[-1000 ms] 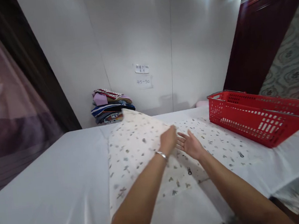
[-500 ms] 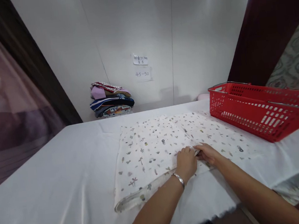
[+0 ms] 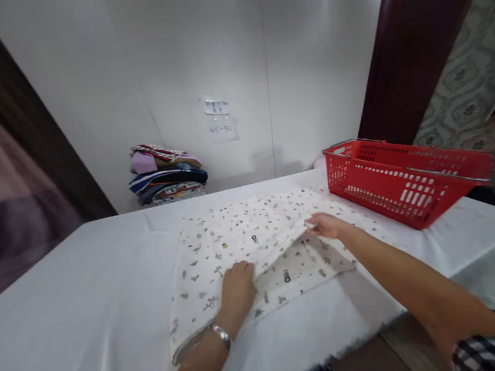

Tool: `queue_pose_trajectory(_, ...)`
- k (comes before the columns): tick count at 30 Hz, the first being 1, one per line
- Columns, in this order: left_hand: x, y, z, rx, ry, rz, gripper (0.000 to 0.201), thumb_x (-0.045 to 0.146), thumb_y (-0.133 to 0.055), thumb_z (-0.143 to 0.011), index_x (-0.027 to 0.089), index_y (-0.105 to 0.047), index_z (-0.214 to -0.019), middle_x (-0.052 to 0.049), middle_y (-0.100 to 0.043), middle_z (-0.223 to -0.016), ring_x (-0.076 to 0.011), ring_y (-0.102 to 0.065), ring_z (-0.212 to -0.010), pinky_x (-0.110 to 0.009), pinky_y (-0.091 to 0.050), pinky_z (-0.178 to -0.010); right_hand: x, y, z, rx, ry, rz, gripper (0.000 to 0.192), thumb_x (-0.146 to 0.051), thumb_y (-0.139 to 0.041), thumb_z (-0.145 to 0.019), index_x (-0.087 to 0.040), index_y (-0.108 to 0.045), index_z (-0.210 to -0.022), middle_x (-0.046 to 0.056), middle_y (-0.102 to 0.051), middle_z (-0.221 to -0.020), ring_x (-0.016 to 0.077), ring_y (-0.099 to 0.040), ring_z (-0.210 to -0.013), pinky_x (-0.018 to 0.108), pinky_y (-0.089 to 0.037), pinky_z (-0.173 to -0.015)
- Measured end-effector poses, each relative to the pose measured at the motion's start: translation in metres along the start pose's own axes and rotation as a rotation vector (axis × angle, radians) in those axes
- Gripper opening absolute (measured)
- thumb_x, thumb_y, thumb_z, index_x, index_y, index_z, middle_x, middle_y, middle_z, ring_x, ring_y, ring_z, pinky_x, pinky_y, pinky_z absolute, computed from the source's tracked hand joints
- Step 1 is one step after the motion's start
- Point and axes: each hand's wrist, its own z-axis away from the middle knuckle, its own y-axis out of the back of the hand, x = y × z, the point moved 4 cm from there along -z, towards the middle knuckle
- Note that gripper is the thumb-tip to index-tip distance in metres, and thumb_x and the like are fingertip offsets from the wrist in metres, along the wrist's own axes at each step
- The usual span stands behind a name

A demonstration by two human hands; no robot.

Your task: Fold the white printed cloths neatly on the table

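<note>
While left hand (image 3: 237, 286) presses flat on printed cloth (image 3: 235, 240) at frame centre, right hand (image 3: 326, 225) pinches its top layer; layer could slip loose and bunch.

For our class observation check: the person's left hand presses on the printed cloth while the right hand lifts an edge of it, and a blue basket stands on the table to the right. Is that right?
Not quite: the head view shows the basket is red, not blue. The rest holds: the left hand presses on the printed cloth, the right hand lifts its edge, and the basket stands on the table to the right.
</note>
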Motion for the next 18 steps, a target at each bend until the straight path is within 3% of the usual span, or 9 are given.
queue_pose_trajectory(3, -0.004, 0.012, 0.002, 0.022, -0.008, -0.038, 0.041, -0.002, -0.040, -0.075, 0.016, -0.059, -0.107, -0.010, -0.059, -0.110, -0.0225, -0.052, -0.105, -0.036, -0.037, -0.084, -0.058, 0.049, 0.012, 0.076, 0.190, -0.082, 0.005, -0.019, -0.057, -0.083, -0.016, -0.056, -0.087, 0.003, -0.064, -0.070, 0.0112, -0.061, -0.058, 0.019, -0.054, -0.053)
queue_pose_trajectory(6, 0.005, 0.015, 0.005, 0.030, -0.052, -0.037, 0.047, -0.003, -0.040, -0.074, 0.017, -0.058, -0.113, -0.010, -0.060, -0.114, -0.0222, -0.052, -0.107, -0.036, -0.038, -0.087, -0.085, 0.115, 0.041, 0.233, 0.415, -0.134, 0.008, -0.020, -0.047, -0.089, -0.019, -0.055, -0.089, 0.001, -0.063, -0.072, 0.0082, -0.059, -0.059, 0.015, -0.051, -0.054)
queue_pose_trajectory(8, 0.012, 0.010, 0.007, 0.011, -0.085, -0.033, 0.050, -0.003, -0.040, -0.073, 0.017, -0.057, -0.116, -0.009, -0.060, -0.117, -0.0219, -0.052, -0.110, -0.036, -0.038, -0.090, -0.069, 0.156, 0.060, 0.396, 0.385, -0.036, 0.010, -0.017, -0.044, -0.089, -0.018, -0.054, -0.088, 0.000, -0.062, -0.069, 0.0074, -0.058, -0.057, 0.014, -0.050, -0.053)
queue_pose_trajectory(11, 0.021, -0.002, 0.013, -0.036, -0.133, -0.056, 0.056, -0.004, -0.039, -0.073, 0.017, -0.056, -0.122, -0.009, -0.059, -0.123, -0.0221, -0.051, -0.114, -0.037, -0.037, -0.095, -0.013, 0.192, 0.081, 0.516, 0.094, 0.140, 0.002, -0.013, -0.053, -0.083, -0.015, -0.052, -0.084, 0.003, -0.061, -0.062, 0.0116, -0.059, -0.052, 0.020, -0.051, -0.049)
queue_pose_trajectory(14, 0.022, -0.012, 0.018, -0.058, -0.178, -0.087, 0.063, -0.006, -0.037, -0.071, 0.018, -0.054, -0.126, -0.009, -0.058, -0.126, -0.0217, -0.050, -0.118, -0.036, -0.036, -0.098, 0.031, 0.207, 0.089, 0.560, -0.047, 0.203, 0.012, -0.012, -0.061, -0.077, -0.014, -0.050, -0.080, 0.003, -0.060, -0.056, 0.0152, -0.060, -0.050, 0.025, -0.052, -0.048)
queue_pose_trajectory(18, 0.013, -0.012, 0.025, -0.051, -0.229, -0.124, 0.068, -0.007, -0.032, -0.069, 0.020, -0.054, -0.128, -0.006, -0.059, -0.126, -0.0205, -0.053, -0.117, -0.036, -0.038, -0.098, 0.038, 0.216, 0.086, 0.588, -0.061, 0.322, 0.015, -0.016, -0.064, -0.075, -0.017, -0.050, -0.077, 0.001, -0.058, -0.052, 0.0158, -0.061, -0.049, 0.023, -0.050, -0.046)
